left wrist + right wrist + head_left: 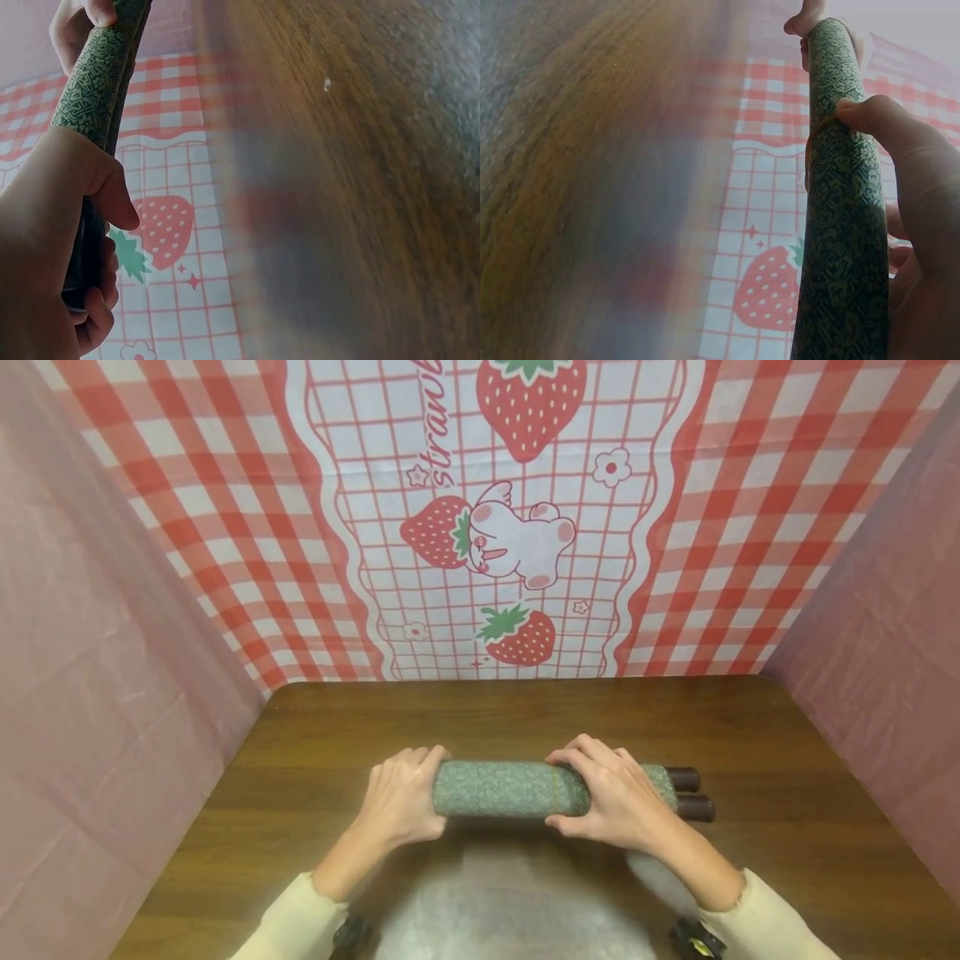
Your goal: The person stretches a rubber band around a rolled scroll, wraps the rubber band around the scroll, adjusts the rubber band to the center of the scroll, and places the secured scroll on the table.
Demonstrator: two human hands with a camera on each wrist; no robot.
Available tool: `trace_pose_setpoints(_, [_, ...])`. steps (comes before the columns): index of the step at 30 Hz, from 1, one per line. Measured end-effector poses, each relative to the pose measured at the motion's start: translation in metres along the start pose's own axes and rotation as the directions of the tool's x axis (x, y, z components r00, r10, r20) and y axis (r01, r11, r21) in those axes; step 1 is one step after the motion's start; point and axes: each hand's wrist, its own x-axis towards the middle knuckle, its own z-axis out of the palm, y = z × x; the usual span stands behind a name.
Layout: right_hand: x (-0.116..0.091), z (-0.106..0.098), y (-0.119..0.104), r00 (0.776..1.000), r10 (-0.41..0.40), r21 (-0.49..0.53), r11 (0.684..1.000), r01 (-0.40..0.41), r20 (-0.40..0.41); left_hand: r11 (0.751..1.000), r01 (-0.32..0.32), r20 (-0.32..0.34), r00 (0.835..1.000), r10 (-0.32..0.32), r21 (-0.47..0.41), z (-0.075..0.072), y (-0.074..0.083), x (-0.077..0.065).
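Note:
A rolled scroll [495, 789] covered in green patterned cloth lies crosswise between both hands, over the table. Two dark roller ends [693, 808] stick out at its right side, and a thin yellowish cord [555, 789] circles it by the right fingertips. My left hand [405, 789] grips the left end, its thumb at the near side and fingers over the far side. Farther right, my right hand [618, 793] holds the roll the same way; its thumb [847, 111] presses the cloth close to the cord in the right wrist view. The palms hide part of the scroll.
The brown wooden table [337, 718] has a shiny glare at its near side. A red-and-white strawberry-print cloth [525, 560] hangs behind it, with pink fabric walls [112, 693] on both sides. Dark wrist devices [697, 937] show below the sleeves.

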Motion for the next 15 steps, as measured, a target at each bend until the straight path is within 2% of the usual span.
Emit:
trace_pose_setpoints(3, [-0.0007, -0.001, 0.0007, 1.0, 0.01, -0.002, 1.0, -0.01, 0.019, 1.0, -0.004, -0.006, 1.0, 0.004, 0.003, -0.0004, 0.0001, -0.0001])
trace_pose_setpoints(9, [0.0013, -0.0061, 0.0019, 0.991, 0.073, -0.027, 0.997, -0.07, 0.115, 1.0, -0.001, -0.014, 1.0, 0.001, 0.005, -0.0011, -0.0013, -0.0019])
trace_pose_setpoints(15, [0.0032, -0.0051, 0.0001, 0.991, 0.036, -0.052, 0.998, -0.03, 0.128, 1.0, -0.013, -0.025, 1.0, 0.013, -0.001, 0.0001, -0.0014, -0.0035])
